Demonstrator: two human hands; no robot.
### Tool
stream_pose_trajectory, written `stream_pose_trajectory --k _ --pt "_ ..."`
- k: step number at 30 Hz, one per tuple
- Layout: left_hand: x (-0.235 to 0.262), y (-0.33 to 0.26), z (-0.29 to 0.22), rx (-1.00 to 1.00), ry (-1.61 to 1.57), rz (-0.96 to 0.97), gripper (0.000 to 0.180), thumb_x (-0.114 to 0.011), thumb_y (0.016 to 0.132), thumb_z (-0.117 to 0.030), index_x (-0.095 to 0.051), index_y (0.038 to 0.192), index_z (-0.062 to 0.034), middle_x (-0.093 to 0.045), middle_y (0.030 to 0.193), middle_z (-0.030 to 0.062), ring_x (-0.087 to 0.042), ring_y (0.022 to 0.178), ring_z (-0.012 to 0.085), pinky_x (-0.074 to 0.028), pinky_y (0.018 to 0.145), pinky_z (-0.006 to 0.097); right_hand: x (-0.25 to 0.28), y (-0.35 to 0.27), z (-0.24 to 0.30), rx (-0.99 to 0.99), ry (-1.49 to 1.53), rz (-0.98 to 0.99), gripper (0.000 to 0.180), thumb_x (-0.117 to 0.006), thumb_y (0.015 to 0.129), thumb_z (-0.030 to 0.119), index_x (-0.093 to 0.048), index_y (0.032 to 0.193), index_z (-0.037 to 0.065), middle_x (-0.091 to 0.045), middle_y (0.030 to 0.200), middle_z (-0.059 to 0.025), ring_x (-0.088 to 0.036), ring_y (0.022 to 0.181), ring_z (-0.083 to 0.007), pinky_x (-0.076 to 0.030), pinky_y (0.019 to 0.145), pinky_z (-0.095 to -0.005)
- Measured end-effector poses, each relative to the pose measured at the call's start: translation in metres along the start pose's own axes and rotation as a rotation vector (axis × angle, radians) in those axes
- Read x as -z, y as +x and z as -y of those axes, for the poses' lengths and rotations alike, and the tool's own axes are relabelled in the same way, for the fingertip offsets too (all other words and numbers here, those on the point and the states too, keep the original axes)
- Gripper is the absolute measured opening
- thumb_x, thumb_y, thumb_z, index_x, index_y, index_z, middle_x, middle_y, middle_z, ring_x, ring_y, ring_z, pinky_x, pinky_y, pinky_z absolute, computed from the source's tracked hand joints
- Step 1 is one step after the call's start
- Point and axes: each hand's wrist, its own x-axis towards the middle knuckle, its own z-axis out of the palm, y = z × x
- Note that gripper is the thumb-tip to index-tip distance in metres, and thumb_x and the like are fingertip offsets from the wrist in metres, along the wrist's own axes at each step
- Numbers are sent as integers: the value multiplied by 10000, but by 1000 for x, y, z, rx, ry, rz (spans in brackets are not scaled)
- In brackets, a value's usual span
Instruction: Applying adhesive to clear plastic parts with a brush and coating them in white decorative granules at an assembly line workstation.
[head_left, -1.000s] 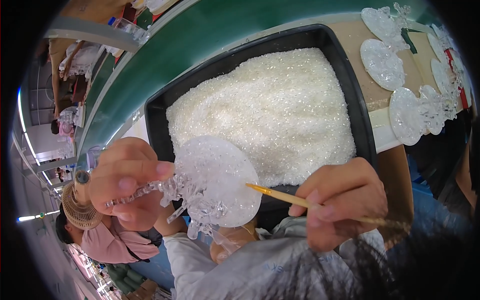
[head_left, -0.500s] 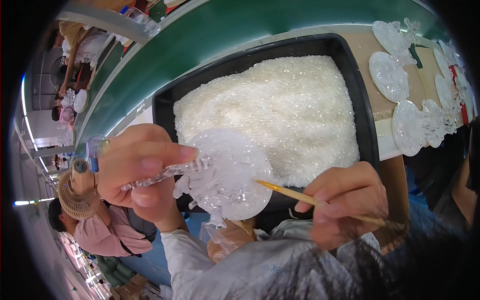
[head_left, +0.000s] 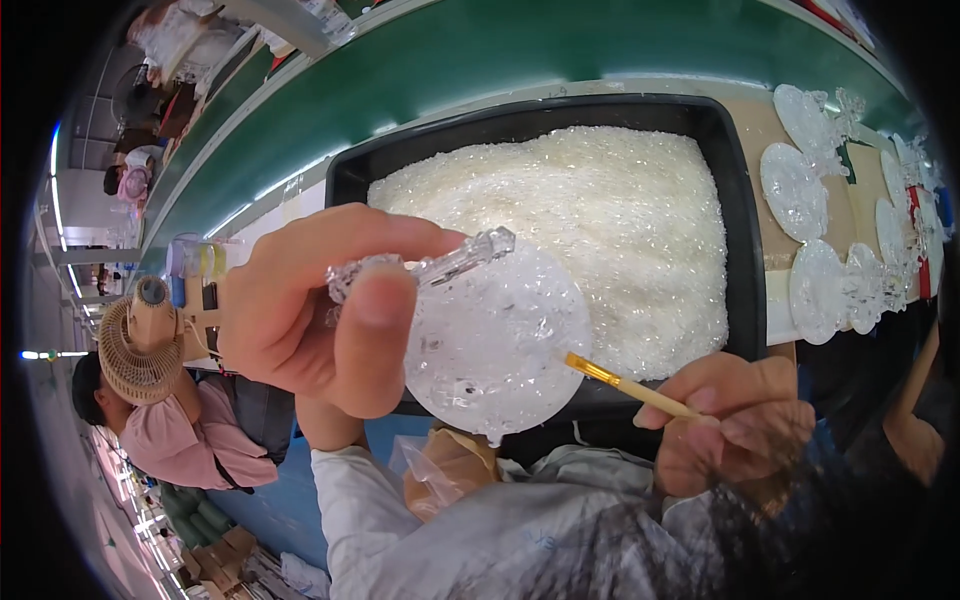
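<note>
My left hand [head_left: 305,310] pinches a clear plastic figurine [head_left: 500,345] by its transparent upper part. Its round frosted base is tilted so the broad face shows, with shiny wet-looking spots on it. In my right hand [head_left: 735,420] is a slim paintbrush [head_left: 645,392] with a pale wooden handle and a gold ferrule. The brush tip is at the right edge of the round base; whether it touches cannot be made out. Behind the figurine lies a black tray [head_left: 742,230] full of white glittering granules [head_left: 580,220].
More clear figurines with round bases [head_left: 795,190] stand on a brown board at the right. A green conveyor belt [head_left: 480,60] runs beyond the tray. A beige fan [head_left: 145,345] and a person in pink [head_left: 205,435] are at the left.
My left hand has turned the figurine, so the base faces up more fully and its clear part points up and right. The brush has shifted right and stays at the base's edge.
</note>
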Motion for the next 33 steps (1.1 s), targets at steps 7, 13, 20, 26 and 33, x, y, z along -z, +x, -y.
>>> stream_pose_trajectory --k 7,13,20,26,33 --pt "-2 -2 -12 -12 226 -33 158 -687 783 14 -692 919 94 -716 794 145 -606 595 129 -479 551 228 -3 4 -5 219 -175 135 381 -789 650 -101 -595 961 4 -641 853 -163 -692 622 -264 -598 524 -313" --pt "-5 1 -27 14 356 96 267 -564 992 -172 -633 969 85 -715 830 152 -583 649 99 -461 627 205 -7 8 -1 218 -352 327 366 -680 770 -113 -470 1047 1 -570 937 -194 -696 680 -288 -606 551 -318" --pt "-7 0 -30 36 381 90 299 -569 999 -193 -626 966 98 -714 821 151 -538 590 72 -442 577 190 -19 7 -4 242 -343 208 350 -751 714 -81 -552 984 16 -623 847 -156 -693 636 -264 -583 521 -306" --pt "-2 -2 -27 -62 446 134 294 -555 1000 -181 -624 972 104 -714 828 158 -554 598 95 -458 590 205 -18 7 0 243 -312 137 320 -820 680 -48 -628 924 31 -652 800 -134 -690 613 -242 -567 499 -299" --pt "4 8 -31 -105 483 272 269 -496 1000 -122 -617 1009 118 -711 837 154 -614 662 126 -502 646 230 -18 6 1 197 -309 232 326 -837 660 -30 -654 929 -14 -661 815 -166 -683 615 -262 -589 529 -331"
